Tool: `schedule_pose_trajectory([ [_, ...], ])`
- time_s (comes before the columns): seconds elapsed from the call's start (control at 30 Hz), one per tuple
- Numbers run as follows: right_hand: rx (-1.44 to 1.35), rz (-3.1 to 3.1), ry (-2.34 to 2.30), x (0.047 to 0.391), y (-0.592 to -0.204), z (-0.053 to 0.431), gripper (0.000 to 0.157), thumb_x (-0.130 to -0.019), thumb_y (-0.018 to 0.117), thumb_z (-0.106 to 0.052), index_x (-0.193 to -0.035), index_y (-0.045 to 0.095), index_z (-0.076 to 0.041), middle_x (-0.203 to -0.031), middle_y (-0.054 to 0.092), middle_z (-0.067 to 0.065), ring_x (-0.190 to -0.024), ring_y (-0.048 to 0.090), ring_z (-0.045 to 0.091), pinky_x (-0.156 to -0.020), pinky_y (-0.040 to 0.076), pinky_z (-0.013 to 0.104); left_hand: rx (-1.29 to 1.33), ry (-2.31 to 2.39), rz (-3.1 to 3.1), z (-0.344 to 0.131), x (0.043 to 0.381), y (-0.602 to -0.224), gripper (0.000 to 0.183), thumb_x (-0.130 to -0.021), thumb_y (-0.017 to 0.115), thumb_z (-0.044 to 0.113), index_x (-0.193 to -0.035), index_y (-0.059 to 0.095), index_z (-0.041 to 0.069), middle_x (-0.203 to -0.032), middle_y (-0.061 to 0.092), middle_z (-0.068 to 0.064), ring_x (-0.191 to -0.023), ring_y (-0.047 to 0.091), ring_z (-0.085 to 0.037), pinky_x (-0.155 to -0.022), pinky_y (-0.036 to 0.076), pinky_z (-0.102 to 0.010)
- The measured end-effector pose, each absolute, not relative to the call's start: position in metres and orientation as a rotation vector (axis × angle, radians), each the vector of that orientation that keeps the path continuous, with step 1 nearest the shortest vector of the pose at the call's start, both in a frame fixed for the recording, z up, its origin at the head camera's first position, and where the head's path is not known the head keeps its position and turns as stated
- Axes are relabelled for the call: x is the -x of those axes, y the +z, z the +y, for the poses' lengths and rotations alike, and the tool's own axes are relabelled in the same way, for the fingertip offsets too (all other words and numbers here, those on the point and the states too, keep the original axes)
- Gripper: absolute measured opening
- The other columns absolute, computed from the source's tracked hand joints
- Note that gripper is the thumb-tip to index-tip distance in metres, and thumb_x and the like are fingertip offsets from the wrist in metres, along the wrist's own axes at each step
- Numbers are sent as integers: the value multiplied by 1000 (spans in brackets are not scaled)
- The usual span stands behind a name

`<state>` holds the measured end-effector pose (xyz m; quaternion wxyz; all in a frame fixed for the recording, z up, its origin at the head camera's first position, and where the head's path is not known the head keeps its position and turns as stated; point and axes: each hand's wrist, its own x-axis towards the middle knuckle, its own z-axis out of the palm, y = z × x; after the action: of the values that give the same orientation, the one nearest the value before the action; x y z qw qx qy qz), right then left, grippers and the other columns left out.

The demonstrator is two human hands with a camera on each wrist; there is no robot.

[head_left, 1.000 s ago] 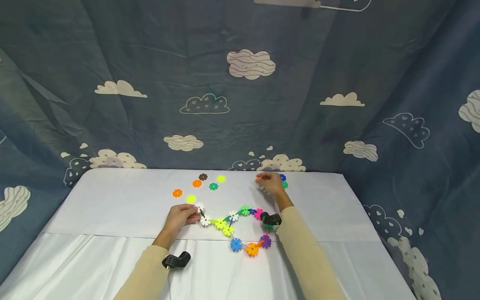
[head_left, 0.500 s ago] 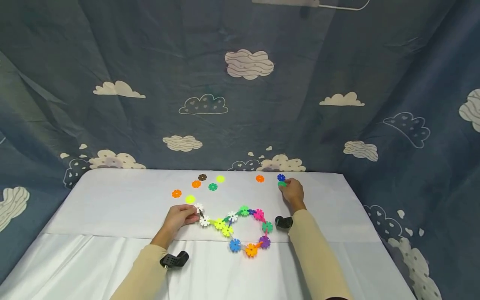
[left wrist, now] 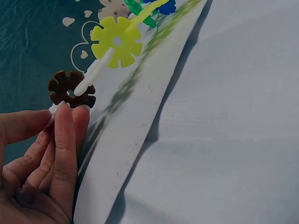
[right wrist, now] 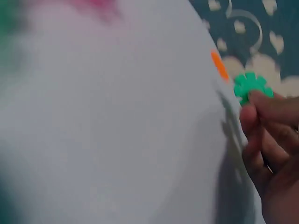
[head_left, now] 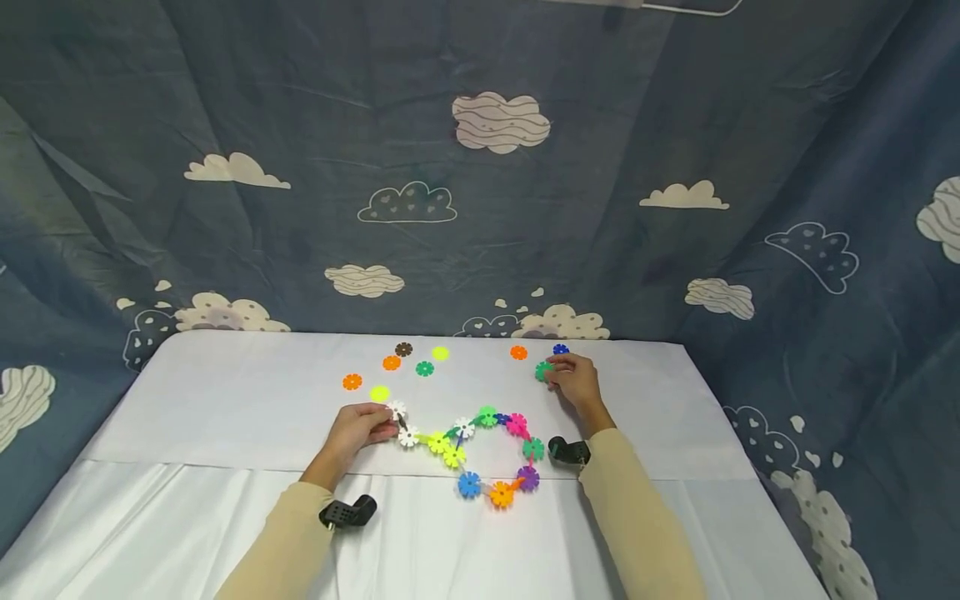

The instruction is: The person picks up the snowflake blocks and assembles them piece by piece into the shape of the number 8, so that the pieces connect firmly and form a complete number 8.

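A chain of notched interlocking plastic discs [head_left: 438, 443] lies on the white cloth, its right part joined into a multicoloured ring. At its far left end, my left hand [head_left: 356, 427] pinches the chain between thumb and fingers. Close up in the left wrist view, the fingertips are at a brown disc [left wrist: 60, 87], with a white edge beside the thumb and a yellow disc [left wrist: 116, 42] further along. My right hand [head_left: 579, 385] holds a loose green disc [right wrist: 251, 85] by its edge, above the cloth at the back right.
Several loose discs lie toward the back of the table: a brown one [head_left: 403, 349], a yellow one [head_left: 380, 393], an orange one [head_left: 519, 353] and a blue one [head_left: 560, 349] among them. A dark curtain [head_left: 412, 258] with cloud prints rises behind the table [head_left: 247, 400].
My right hand has moved right from the orange disc, which lies on the cloth, and has picked up the green disc beside the blue one. The left hand keeps its hold on the chain.
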<state>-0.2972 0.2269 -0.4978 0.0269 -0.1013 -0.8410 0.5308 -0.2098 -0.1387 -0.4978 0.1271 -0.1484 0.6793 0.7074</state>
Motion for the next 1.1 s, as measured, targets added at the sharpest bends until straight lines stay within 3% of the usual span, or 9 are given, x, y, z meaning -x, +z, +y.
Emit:
schedule_pose_trajectory([
  [0.17, -10, -2574, 1940, 291, -487, 192, 21, -89, 64, 5, -108, 63, 12, -89, 67, 15, -61, 65, 13, -60, 57, 26, 430, 2054, 1994, -139, 211, -496, 27, -97, 55, 4, -116, 56, -14, -89, 67, -12, -73, 67, -12, -73, 58, -25],
  [0.37, -347, -2643, 2180, 291, -463, 144, 16, -91, 61, 4, -104, 60, 13, -87, 69, 16, -76, 70, 25, -82, 55, 51, 438, 2060, 1977, -138, 211, -498, 26, -96, 55, 3, -116, 56, -14, -89, 67, -13, -72, 67, -12, -73, 58, -25],
  [0.47, -444, -2675, 2220, 292, -456, 119, 14, -92, 60, 2, -103, 61, 12, -86, 70, 14, -80, 70, 28, -87, 51, 55, 448, 2060, 1980, -138, 211, -499, 26, -97, 55, 3, -115, 57, -14, -90, 67, -14, -72, 66, -12, -73, 58, -25],
  [0.63, -501, -2653, 2301, 294, -463, 84, 20, -95, 59, -4, -105, 61, 12, -87, 70, 13, -78, 68, 22, -89, 53, 50, 460, 2067, 1985, -138, 212, -500, 25, -96, 55, 3, -114, 57, -14, -88, 67, -13, -71, 67, -12, -71, 58, -25],
  [0.8, -465, -2670, 2314, 291, -475, 58, 22, -97, 57, -7, -108, 60, 12, -89, 67, 11, -76, 65, 15, -84, 56, 38, 458, 2074, 1982, -138, 213, -502, 25, -95, 55, 1, -114, 56, -16, -86, 67, -13, -70, 66, -12, -70, 58, -25],
  [1.1, -369, -2786, 2273, 286, -483, 27, 18, -97, 55, -4, -106, 62, 10, -82, 61, 5, -71, 59, 13, -74, 56, 27, 485, 2074, 1980, -137, 215, -502, 25, -96, 55, 1, -114, 57, -15, -87, 67, -13, -70, 67, -12, -71, 58, -26],
])
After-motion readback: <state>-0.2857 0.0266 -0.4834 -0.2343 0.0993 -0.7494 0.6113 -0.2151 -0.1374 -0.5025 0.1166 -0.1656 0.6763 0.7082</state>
